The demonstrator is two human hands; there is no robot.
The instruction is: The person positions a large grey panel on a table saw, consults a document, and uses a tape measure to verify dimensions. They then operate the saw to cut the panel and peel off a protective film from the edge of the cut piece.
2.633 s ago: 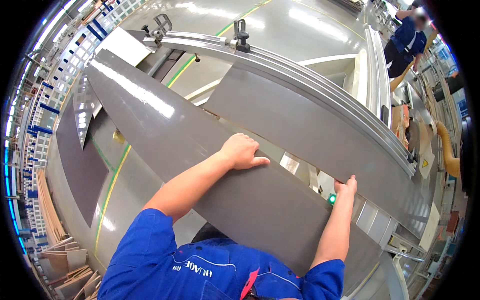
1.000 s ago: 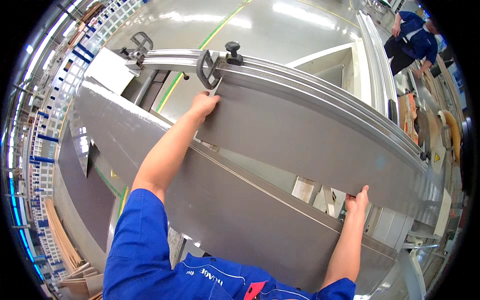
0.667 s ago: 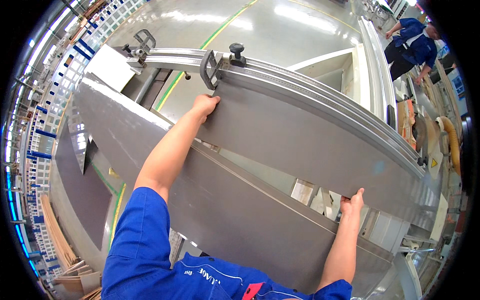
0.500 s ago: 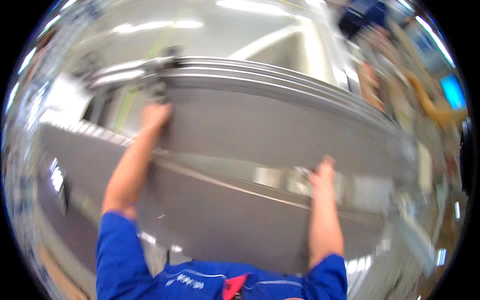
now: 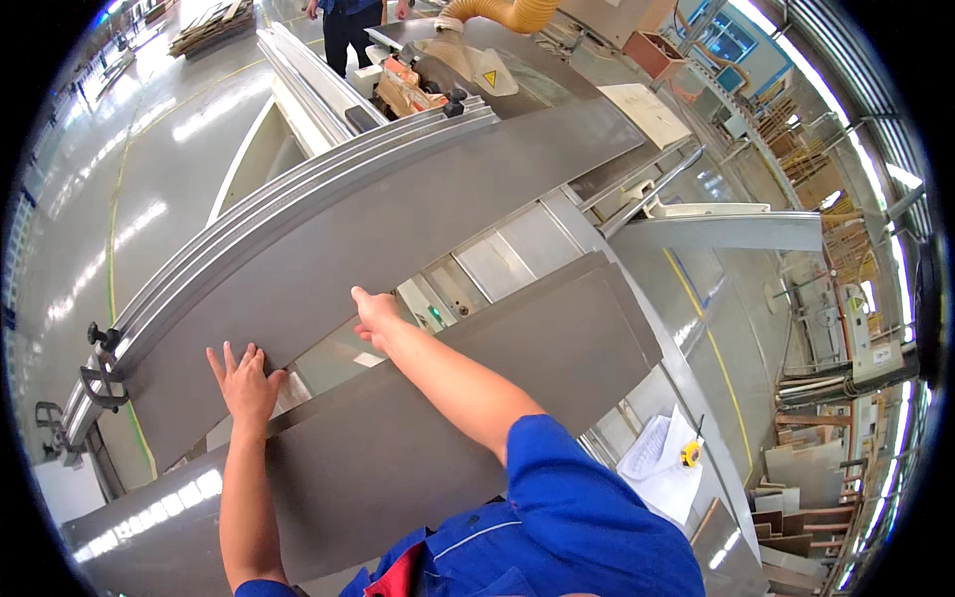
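A long dark-grey panel (image 5: 398, 234) lies slantwise against a ribbed aluminium fence (image 5: 249, 214). My left hand (image 5: 249, 388) rests on its near-left part, fingers spread flat and open. At the panel's near edge is my right hand (image 5: 375, 313), one digit on the top face and the others curled at the rim; it appears to grip that edge, with the underside hidden. Closer to my body lies a second dark-grey panel (image 5: 448, 368), under my forearms. A gap showing metal machine parts separates the two panels.
Black clamps (image 5: 102, 388) and a knob (image 5: 455, 101) sit on the fence. Beyond it are a saw guard (image 5: 477, 70) and a yellow hose (image 5: 497, 14). A person (image 5: 350, 30) stands at the back. Papers (image 5: 662, 463) and a yellow tape measure (image 5: 690, 454) lie at right.
My view has swung to the right, and the blur has cleared. My left hand now lies flat on the far panel; my right hand has come closer to it, at the panel's near edge.
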